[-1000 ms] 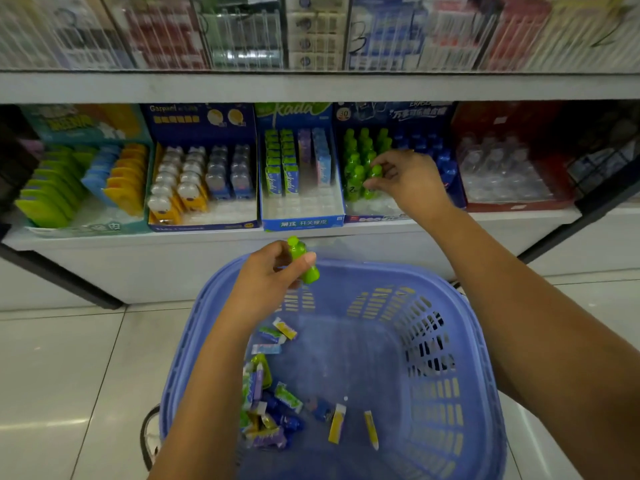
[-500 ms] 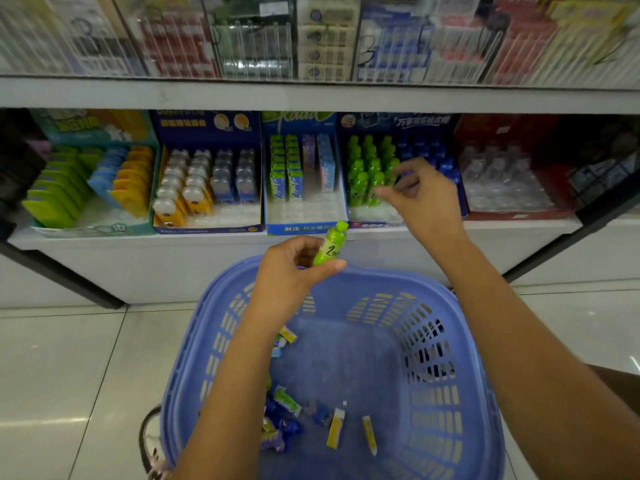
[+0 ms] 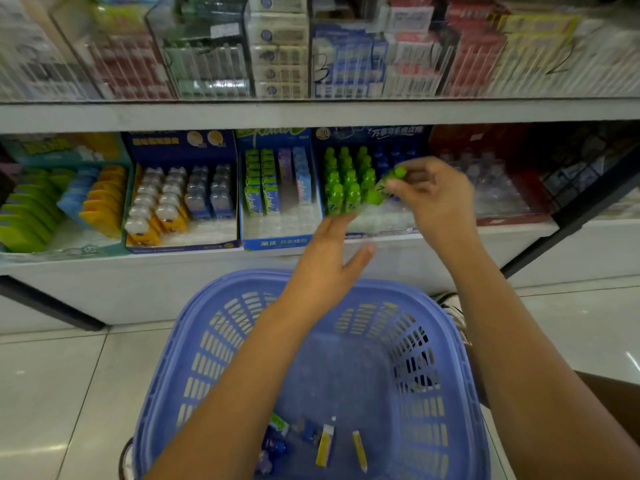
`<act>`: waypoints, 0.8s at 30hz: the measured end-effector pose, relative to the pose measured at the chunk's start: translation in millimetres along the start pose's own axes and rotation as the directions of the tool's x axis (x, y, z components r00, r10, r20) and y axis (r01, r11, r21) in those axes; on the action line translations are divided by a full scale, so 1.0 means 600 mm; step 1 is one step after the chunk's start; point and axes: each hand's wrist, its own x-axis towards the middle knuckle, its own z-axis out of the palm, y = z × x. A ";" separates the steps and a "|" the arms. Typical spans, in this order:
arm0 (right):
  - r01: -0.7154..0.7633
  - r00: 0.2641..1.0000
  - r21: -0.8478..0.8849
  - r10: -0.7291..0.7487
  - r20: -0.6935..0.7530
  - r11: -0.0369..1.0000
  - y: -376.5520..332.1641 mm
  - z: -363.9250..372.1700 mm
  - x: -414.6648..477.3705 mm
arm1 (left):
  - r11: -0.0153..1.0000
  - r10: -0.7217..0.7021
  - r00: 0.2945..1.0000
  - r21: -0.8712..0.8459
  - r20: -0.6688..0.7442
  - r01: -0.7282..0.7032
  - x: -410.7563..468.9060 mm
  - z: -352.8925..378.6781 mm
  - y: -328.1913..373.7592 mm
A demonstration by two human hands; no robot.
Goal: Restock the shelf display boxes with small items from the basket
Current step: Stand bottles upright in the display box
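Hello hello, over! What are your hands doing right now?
Right hand pinching a green bottle at the bottle display box. Left hand open, empty, above the basket. Nothing blocking the box.

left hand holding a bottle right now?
No: the left hand is open and empty above the basket, while the right hand pinches the green bottle.

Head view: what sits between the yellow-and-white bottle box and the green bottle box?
One display box: the light blue box of small green packets, its front rows empty, seen in the head view.
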 end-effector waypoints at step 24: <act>-0.037 0.950 -0.408 0.158 0.268 0.912 0.045 0.035 0.079 | 0.943 0.019 0.975 0.321 0.223 -0.092 0.014 0.027 -0.033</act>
